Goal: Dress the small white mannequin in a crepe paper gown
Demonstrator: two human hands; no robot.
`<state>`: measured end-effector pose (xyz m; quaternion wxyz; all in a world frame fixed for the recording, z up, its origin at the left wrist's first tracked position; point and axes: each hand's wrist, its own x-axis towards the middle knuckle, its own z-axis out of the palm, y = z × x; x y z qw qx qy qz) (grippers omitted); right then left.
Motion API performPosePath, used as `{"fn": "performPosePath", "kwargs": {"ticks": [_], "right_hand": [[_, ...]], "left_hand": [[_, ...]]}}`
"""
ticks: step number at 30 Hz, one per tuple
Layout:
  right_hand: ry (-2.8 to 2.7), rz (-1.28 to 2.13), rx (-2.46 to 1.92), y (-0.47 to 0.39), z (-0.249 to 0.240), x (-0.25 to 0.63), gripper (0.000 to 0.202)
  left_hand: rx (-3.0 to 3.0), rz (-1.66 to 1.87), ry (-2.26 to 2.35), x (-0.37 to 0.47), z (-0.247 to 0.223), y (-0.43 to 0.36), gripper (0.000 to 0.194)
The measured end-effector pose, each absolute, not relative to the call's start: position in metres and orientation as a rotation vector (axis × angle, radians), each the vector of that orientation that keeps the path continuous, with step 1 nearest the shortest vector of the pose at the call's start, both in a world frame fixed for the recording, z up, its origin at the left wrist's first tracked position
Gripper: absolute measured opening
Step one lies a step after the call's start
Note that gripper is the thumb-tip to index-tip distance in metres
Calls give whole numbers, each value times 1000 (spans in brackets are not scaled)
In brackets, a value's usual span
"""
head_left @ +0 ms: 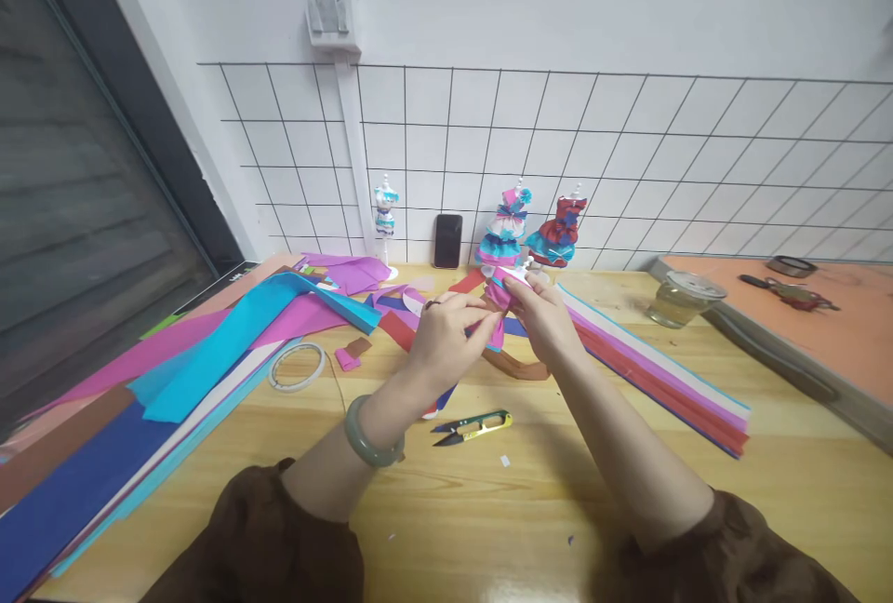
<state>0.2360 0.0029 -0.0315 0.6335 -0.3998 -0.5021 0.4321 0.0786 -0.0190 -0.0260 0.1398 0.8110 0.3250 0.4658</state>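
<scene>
My right hand (540, 305) is closed on a small white dress form partly wrapped in pink material (498, 291). Its white neck shows just above my fingers. My left hand (450, 333), with a ring and a green bangle at the wrist, has its thumb and fingers pinched together at the lower edge of the pink piece; what they grip is too small to make out. Pink, brown and blue strips lie below and behind both hands. Thread snips (473, 427) rest on the table in front of my hands.
Three dressed mini forms (385, 210) and a phone (447, 241) stand by the wall. Coloured strips (230, 342) cover the left side; more strips (656, 366) lie right. A tape roll (297, 368) is left of my hands. A glass cup (684, 299) stands right, beside an orange-topped surface (823, 324).
</scene>
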Motion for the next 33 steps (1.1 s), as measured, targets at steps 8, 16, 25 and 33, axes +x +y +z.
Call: {"fn": "performPosePath", "kwargs": {"ticks": [8, 16, 25, 33], "right_hand": [[-1302, 946, -865, -12, -18, 228, 29], [-1468, 929, -822, -24, -11, 223, 30], [-1410, 982, -772, -23, -11, 228, 31], [-1385, 966, -750, -22, -11, 230, 30]], "left_hand": [[1836, 1386, 1024, 61, -15, -1, 28], [1644, 1028, 684, 57, -10, -1, 60], [1657, 979, 688, 42, -5, 2, 44], [2142, 1053, 638, 41, 6, -7, 26]]}}
